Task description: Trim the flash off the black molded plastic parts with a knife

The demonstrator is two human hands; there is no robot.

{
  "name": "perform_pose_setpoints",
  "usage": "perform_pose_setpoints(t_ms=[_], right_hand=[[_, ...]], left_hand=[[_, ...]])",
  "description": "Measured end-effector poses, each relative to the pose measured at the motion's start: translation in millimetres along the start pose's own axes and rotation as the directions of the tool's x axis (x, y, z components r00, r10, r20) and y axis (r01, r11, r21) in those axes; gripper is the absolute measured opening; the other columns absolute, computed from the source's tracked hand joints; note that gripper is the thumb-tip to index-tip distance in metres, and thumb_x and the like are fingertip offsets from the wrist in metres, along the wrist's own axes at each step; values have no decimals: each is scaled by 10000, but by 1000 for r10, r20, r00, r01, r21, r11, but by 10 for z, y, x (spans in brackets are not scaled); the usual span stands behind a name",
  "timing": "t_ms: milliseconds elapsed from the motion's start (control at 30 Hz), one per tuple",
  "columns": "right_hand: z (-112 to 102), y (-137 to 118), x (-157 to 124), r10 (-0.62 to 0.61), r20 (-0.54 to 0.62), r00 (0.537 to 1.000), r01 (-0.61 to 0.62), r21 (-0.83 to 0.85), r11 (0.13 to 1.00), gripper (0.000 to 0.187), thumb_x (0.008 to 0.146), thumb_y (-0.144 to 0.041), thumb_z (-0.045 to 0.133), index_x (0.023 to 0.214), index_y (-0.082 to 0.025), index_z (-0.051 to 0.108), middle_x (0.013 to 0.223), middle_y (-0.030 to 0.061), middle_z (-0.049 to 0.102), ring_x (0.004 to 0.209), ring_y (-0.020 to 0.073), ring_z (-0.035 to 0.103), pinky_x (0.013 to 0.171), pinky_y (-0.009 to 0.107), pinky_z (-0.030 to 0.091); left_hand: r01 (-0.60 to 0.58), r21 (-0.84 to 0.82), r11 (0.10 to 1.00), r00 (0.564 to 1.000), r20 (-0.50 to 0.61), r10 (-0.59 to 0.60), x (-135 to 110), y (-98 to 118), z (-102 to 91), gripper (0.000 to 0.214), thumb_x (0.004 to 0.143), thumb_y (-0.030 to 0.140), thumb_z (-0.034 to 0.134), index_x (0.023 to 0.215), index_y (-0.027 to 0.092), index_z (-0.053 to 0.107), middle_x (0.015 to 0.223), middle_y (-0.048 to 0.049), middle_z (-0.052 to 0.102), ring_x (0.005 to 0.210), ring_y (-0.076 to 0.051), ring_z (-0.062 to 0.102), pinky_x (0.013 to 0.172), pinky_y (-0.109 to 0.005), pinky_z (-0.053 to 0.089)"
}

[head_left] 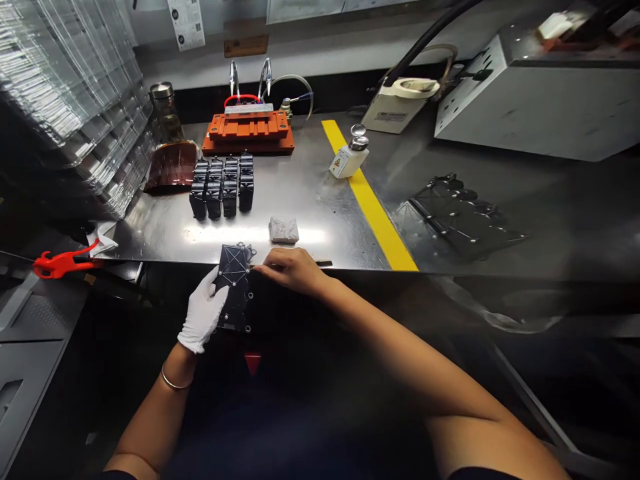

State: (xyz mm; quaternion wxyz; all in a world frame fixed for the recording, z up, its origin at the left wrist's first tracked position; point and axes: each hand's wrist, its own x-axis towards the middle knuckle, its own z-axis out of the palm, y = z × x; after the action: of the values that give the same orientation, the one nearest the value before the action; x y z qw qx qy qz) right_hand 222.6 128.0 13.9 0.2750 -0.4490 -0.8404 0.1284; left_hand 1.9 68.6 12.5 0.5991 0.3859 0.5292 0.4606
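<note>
My left hand (204, 312), in a white glove, grips a flat black moulded plastic part (235, 273) by its left side, just off the table's front edge. Raised crossing ribs and small round lugs show on the part. Bare and closed, my right hand (293, 270) pinches a thin stick-like tool (325, 263). The tool's dark end sticks out to the right of the fingers, and its other end is at the part's right edge; its exact kind cannot be made out. Just beyond my right hand lies a greyish block (283, 230).
Several black moulded pieces (223, 187) stand in rows before an orange fixture (250, 132). A white pump bottle (349, 157) stands by the yellow tape (373, 207). More black parts (460, 213) lie right. Stacked clear trays (75, 87) and a red air gun (63, 262) are left.
</note>
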Motion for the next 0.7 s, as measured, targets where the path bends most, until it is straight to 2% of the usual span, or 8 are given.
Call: perform_pose_setpoints(t_ms=[133, 267, 500, 700], right_hand=[[65, -113, -125, 72, -82, 994, -78, -67, 995, 374, 914, -438, 534, 668, -179, 642, 658, 24, 657, 569, 117, 560, 546, 238, 343], [163, -257, -214, 116, -187, 976, -139, -114, 984, 365, 928, -401, 525, 677, -166, 649, 659, 33, 661, 563, 114, 574, 533, 232, 335], [176, -313, -223, 173, -232, 957, -206, -123, 971, 368, 932, -418, 514, 692, -175, 653, 666, 30, 664, 562, 115, 567, 536, 238, 331], [216, -307, -206, 161, -247, 955, -215, -207, 955, 383, 931, -416, 513, 658, -180, 640, 652, 31, 662, 545, 117, 556, 515, 244, 302]], left_hand=[[-23, 11, 1000, 1000, -20, 24, -2, -34, 19, 633, 765, 319, 718, 1346, 146, 536, 1105, -97, 728, 1017, -211, 682, 914, -310, 546], [-34, 27, 999, 999, -26, 35, -1, -83, 31, 641, 797, 313, 683, 1386, 150, 491, 1078, -86, 733, 935, -186, 701, 860, -289, 565], [-41, 26, 999, 998, -45, 42, -13, -86, 48, 637, 804, 288, 675, 1392, 138, 480, 1092, -95, 730, 977, -189, 695, 884, -286, 557], [-76, -21, 997, 996, -45, 75, -3, -105, 64, 627, 804, 279, 672, 1385, 140, 485, 1090, -93, 730, 1007, -193, 686, 891, -288, 552]])
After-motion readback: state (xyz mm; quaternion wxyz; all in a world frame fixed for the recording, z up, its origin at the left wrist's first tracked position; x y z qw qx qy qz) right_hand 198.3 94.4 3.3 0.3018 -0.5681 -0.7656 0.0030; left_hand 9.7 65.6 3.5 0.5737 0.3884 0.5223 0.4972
